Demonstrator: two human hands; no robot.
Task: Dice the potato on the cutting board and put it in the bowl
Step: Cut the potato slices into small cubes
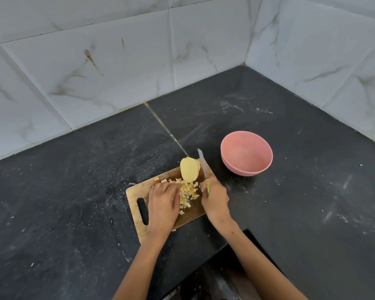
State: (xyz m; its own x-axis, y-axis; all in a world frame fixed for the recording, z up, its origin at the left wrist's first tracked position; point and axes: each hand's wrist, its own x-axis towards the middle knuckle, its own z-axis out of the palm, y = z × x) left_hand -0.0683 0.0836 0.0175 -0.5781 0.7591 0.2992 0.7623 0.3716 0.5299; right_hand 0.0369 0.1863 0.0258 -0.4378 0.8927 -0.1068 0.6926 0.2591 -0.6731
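Observation:
A wooden cutting board (136, 191) with a handle slot lies on the dark counter. A pile of small potato cubes (189, 191) sits on it, and an uncut stack of potato slices (189, 171) stands at its far edge. My left hand (162, 204) rests on the board with its fingertips touching the left side of the cubes. My right hand (214, 200) grips the yellow handle of a knife (203, 164), whose blade points away, just right of the slices. The pink bowl (246, 153) stands to the right of the board and holds nothing.
The black stone counter (74, 191) fills a corner between marble-tiled walls (117, 61). A seam runs across it behind the board. The counter's front edge has an inward notch at the bottom near my right forearm.

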